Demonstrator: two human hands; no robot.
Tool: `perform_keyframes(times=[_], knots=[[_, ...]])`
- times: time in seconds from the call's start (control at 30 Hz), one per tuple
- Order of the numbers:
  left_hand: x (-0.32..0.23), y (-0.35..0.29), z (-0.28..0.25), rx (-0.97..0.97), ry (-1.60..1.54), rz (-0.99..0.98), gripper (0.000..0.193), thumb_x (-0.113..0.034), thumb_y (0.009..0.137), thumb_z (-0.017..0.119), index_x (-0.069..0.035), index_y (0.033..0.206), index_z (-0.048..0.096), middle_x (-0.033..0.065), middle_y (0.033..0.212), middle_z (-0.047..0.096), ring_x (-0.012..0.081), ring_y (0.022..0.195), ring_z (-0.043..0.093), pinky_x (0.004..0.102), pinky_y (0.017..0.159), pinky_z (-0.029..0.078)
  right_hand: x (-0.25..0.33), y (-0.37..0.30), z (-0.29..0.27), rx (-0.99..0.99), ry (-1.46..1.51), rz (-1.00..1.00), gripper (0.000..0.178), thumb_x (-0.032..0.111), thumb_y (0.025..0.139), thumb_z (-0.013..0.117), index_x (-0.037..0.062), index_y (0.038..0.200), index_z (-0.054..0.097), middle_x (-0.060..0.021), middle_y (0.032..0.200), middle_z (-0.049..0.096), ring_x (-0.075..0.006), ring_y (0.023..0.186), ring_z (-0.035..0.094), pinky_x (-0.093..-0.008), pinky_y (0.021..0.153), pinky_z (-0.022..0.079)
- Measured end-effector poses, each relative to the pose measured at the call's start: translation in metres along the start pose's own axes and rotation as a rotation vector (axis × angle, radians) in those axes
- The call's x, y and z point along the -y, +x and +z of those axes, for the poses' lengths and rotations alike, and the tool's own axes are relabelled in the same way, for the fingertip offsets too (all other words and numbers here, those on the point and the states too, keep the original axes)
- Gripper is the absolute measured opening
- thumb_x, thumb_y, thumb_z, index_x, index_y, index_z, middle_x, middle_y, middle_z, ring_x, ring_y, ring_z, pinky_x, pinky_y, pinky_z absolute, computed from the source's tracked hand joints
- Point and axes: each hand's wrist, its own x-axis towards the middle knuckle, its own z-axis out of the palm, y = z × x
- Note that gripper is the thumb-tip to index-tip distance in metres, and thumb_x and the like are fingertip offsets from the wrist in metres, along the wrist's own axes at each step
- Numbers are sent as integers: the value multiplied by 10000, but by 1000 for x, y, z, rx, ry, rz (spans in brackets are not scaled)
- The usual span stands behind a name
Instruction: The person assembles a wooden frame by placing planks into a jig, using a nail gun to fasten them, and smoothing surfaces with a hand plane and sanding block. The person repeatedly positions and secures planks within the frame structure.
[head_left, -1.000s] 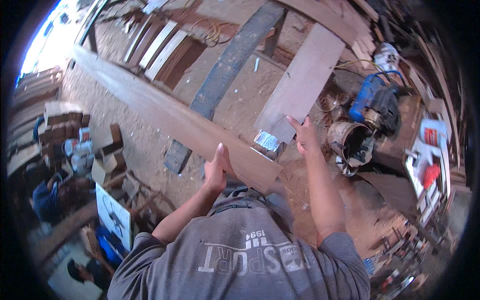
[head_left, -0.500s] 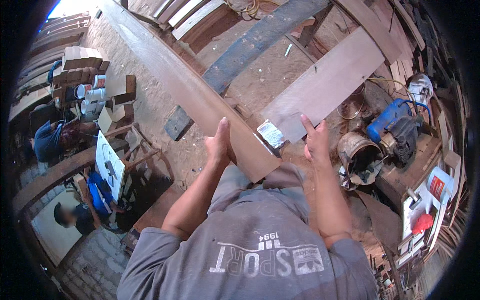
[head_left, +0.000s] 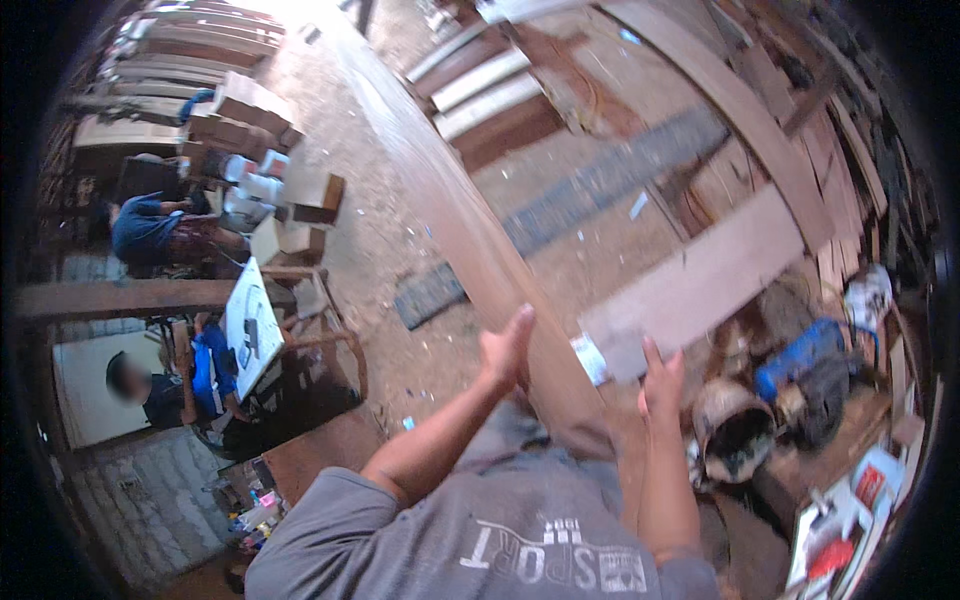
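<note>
Around the middle of the head view, the long board runs from the top edge, left of centre, down toward the grey trousers, crossing over a dark plank. The left hand looks to be holding it by its left edge near the close end, thumb sticking up, other fingers mostly hidden. Right of centre, the short board angles off to the upper right, a pale patch at its near end. The right hand is at that end's lower corner, one finger stretched out; can't tell if it's gripping or just touching.

Imo one hand at the end of a board that long gives little leverage, so I'd lay the thumb flat on top, get the fingers well under and stop it twisting. Go slow, since a small wrist turn swings the far end a lot, and the slats up top sit close beside it. Also, mind your fingers where the two near ends almost meet.
</note>
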Motion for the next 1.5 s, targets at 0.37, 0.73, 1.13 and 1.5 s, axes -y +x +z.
perform_keyframes(times=[0.37,0.73,1.13,1.5], knots=[[0,1,7,13,21,66,570,-353,888,849,74,1231,692,154,1175,727,234,1011,698,389,879,572,-16,11,-12,19,-39,-16,569,151,935,794,-56,1382,509,-168,1395,592,-245,1256,567,-388,1094,435],[14,4,17,59,-137,6,580,-331,902,843,50,1295,651,139,1206,704,218,1069,669,369,917,544,-6,5,-11,62,18,-34,540,140,928,812,-53,1335,513,-161,1314,624,-222,1192,586,-375,1069,451],[7,0,30,9,-136,55,486,-328,890,845,65,1153,735,134,1070,753,204,925,703,368,830,561,-21,12,-21,-1,-225,-44,432,158,940,808,-60,1226,569,-144,1206,667,-194,1096,614,-352,994,480],[2,-2,26,36,9,48,493,-329,877,850,65,1149,733,142,1063,767,216,950,717,369,825,572,-14,12,-25,37,-428,-45,548,229,976,770,-63,1364,516,-164,1295,656,-224,1142,624,-373,1027,481]])
